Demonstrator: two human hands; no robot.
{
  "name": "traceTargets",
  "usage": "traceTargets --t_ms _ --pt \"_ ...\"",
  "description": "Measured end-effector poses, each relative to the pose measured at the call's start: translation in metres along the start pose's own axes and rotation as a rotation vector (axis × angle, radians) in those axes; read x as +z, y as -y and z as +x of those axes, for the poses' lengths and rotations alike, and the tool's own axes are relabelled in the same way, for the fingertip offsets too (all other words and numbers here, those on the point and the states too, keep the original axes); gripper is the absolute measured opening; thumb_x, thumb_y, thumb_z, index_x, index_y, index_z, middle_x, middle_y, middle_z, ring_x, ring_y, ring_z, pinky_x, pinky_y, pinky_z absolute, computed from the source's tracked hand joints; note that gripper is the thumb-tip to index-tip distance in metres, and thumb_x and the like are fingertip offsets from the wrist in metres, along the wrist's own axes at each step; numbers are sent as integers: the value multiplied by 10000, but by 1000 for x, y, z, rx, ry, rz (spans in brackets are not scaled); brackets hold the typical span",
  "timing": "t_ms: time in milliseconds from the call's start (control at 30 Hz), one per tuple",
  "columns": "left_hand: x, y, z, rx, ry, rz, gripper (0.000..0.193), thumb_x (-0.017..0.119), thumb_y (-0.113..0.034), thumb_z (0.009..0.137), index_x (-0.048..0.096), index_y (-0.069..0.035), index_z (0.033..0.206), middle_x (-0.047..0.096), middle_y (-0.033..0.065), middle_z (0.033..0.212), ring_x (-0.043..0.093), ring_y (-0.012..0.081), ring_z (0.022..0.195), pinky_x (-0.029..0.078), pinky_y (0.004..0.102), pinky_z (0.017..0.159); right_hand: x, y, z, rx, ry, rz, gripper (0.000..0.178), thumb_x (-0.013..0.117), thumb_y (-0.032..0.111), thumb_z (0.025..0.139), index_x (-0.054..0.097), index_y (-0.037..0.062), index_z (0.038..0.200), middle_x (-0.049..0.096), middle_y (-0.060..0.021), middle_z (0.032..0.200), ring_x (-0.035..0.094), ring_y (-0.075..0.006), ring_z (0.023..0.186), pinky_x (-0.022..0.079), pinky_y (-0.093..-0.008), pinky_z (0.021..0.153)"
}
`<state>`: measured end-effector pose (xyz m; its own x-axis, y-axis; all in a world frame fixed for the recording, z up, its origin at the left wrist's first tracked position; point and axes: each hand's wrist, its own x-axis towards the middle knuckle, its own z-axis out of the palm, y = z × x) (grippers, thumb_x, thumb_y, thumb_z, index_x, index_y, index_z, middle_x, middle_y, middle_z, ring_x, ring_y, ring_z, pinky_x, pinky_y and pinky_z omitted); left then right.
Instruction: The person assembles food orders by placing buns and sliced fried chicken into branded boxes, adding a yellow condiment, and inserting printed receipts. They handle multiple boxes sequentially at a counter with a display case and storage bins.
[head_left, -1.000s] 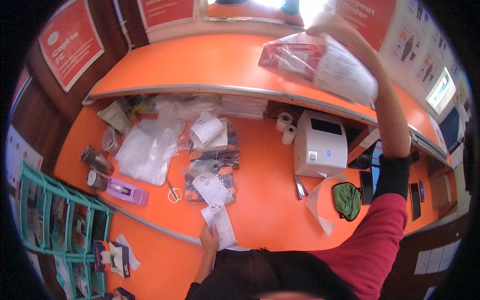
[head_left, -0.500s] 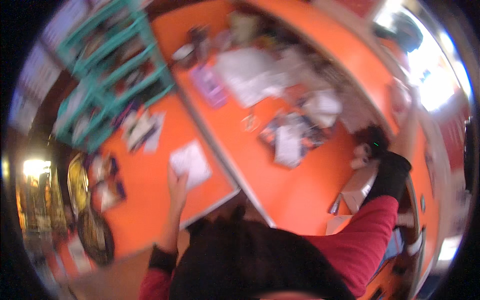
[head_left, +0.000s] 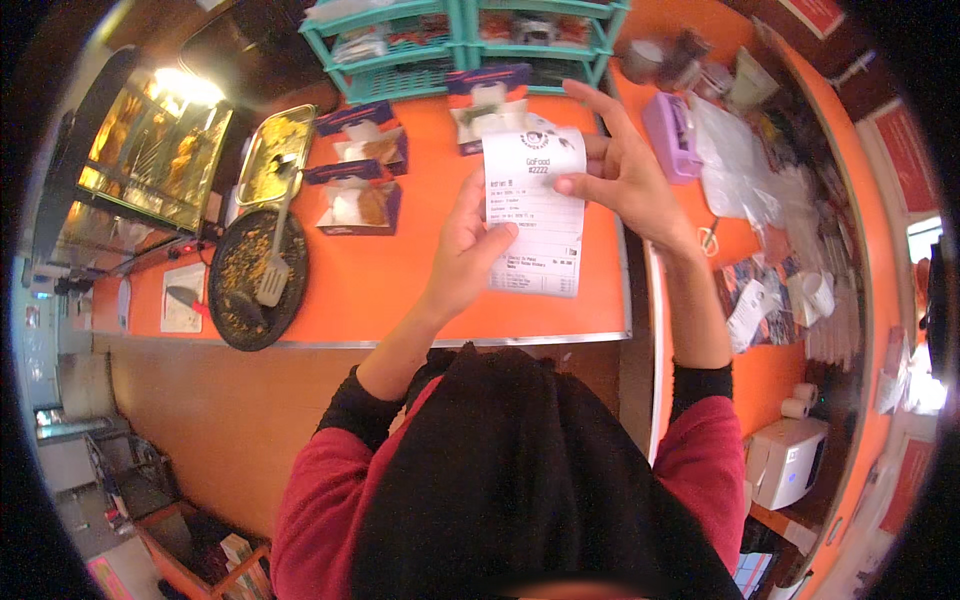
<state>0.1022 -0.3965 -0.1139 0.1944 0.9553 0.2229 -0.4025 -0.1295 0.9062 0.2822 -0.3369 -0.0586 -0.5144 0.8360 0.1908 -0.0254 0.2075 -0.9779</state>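
A long white printed receipt [head_left: 535, 215] hangs upright in front of me, above the orange counter. My left hand [head_left: 470, 235] pinches its left edge, thumb across the front. At the upper right edge my right hand [head_left: 630, 185] grips it between thumb and bent finger, while its other fingers stretch upward. Behind the receipt's top stands an open dark purple food box [head_left: 487, 95], partly hidden. Two more open boxes with wrapped food, a farther box [head_left: 365, 143] and a nearer box [head_left: 360, 200], sit to the left of my hands.
A black pan [head_left: 235, 310] with brown food and a spatula [head_left: 272, 275] stands left, beside a tray of yellow food [head_left: 270, 165]. A knife [head_left: 185, 298] lies on a white board. Teal racks [head_left: 460, 50] rise behind; a purple tape dispenser [head_left: 672, 140] and white printer [head_left: 788, 465] are right.
My view has swung left to the food boxes and pan. My right hand has come back from the far right and now also holds the receipt, which is raised off the counter.
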Motion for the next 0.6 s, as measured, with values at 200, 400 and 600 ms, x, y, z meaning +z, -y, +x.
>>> traceTargets --t_ms 200,400,600 --pt "-82 -29 -23 96 -16 33 817 559 27 759 41 -48 1386 408 156 1263 446 230 1150 374 349 946 98 -24 64 -201 -95 149 750 618 -86 723 228 65 1346 534 -179 1111 576 -191 948 506 -283 749" --pt "-150 -50 -44 60 -62 -92 959 581 46 752 -114 -138 1388 402 223 1266 459 259 1143 379 375 933 159 -54 113 -238 -155 147 699 544 -138 725 247 49 1330 365 -186 1316 507 -229 1088 508 -316 820" --pt "-193 -61 -43 -32 -18 -62 928 572 44 762 -85 -141 1391 437 214 1237 478 237 1119 384 361 922 184 -65 134 -203 -128 382 710 535 -144 721 244 57 1338 301 -141 1365 426 -213 1178 484 -305 855"
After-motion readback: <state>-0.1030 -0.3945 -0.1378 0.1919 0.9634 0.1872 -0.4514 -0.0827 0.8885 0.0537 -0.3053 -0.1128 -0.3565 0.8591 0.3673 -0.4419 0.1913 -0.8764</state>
